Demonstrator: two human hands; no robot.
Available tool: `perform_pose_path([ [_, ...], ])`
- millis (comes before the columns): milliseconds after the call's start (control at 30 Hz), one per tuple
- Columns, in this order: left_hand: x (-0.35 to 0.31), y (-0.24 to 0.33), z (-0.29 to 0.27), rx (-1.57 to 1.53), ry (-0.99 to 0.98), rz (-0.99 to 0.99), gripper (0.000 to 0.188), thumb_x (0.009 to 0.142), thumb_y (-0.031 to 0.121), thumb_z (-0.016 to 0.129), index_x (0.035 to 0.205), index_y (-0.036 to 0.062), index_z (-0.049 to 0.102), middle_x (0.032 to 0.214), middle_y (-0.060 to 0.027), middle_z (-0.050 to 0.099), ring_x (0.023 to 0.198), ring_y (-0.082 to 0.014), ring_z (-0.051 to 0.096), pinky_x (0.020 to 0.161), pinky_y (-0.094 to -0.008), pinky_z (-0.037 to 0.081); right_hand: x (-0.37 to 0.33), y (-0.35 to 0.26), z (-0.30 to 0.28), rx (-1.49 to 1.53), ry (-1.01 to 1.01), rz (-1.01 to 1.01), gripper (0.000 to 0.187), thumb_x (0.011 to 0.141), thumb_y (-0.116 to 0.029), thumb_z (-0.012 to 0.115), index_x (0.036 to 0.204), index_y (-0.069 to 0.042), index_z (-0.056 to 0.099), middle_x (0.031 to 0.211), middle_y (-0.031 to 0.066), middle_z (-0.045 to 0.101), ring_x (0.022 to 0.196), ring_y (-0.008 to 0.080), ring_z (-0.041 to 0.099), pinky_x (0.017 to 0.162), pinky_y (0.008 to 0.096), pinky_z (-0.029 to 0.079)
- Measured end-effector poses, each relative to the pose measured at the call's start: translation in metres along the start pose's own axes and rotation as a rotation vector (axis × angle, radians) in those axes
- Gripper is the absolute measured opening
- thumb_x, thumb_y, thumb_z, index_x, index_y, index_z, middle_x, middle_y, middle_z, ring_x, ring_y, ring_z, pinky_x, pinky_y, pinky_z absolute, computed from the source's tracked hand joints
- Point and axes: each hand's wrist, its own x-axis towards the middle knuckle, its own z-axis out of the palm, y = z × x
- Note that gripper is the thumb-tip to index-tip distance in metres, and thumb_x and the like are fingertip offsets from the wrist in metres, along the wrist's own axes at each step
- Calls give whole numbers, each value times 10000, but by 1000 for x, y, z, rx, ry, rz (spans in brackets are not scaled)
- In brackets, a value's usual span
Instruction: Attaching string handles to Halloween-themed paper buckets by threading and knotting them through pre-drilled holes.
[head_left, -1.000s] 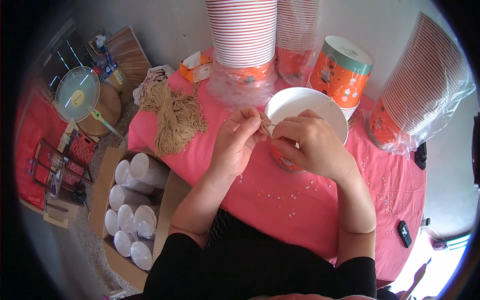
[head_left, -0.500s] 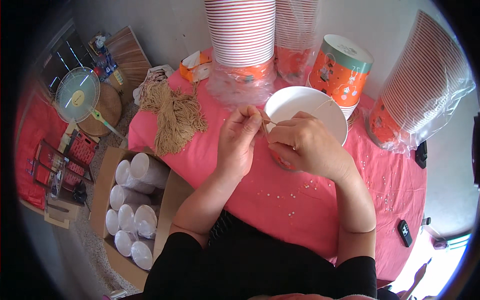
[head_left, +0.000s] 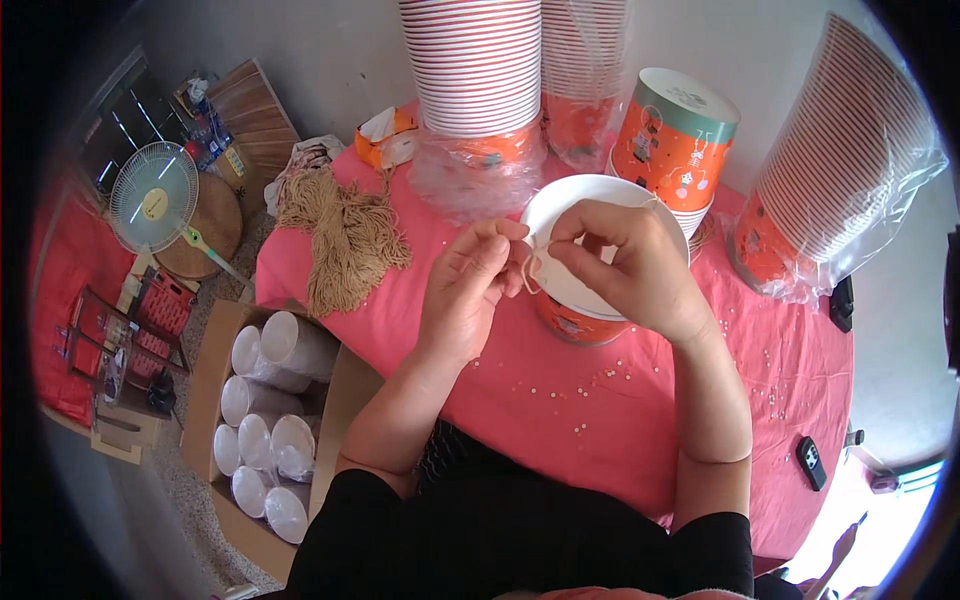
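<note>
An orange paper bucket (head_left: 580, 318) with a white inside stands on the pink tablecloth (head_left: 560, 400) in front of me. My left hand (head_left: 470, 280) pinches a thin tan string (head_left: 532, 262) at the bucket's near-left rim. From the other side my right hand (head_left: 625, 265) pinches the same string, fingers over the rim. A bundle of tan strings (head_left: 345, 240) lies to the left on the cloth.
Tall stacks of paper buckets (head_left: 475, 70) in plastic wrap stand at the back, another stack (head_left: 840, 170) leans at the right, one upturned bucket (head_left: 675, 140) behind. A cardboard box (head_left: 215, 350) of white cups sits on the floor at left, beside a fan (head_left: 155, 195). A small black device (head_left: 810, 460) lies at right.
Both hands stay at the bucket's rim; the fingers have shifted slightly as they work the string. The bucket has not moved.
</note>
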Motion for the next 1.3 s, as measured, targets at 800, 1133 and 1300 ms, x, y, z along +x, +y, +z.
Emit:
perform_pose_path([
  [800,1,8,15,330,-43,76,93,942,50,610,1012,-12,611,866,6,620,771,-40,555,702,-204,468,4,-1,1,-288,217,-361,107,767,-29,679,856,-56,628,757,87,632,629,295,621,559,379,483],
  [1133,2,-2,6,762,-58,367,89,833,-8,665,890,33,610,857,-4,592,677,-41,483,546,-202,356,4,-6,-17,-365,429,-369,148,747,19,696,849,-39,605,728,90,607,625,286,616,544,361,482],
  [1300,-6,-4,0,940,-70,412,103,803,-20,677,863,37,615,796,-10,597,634,-57,489,491,-223,338,6,-4,-19,-418,476,-387,142,758,40,688,851,-34,610,736,95,616,630,285,623,551,352,487],
])
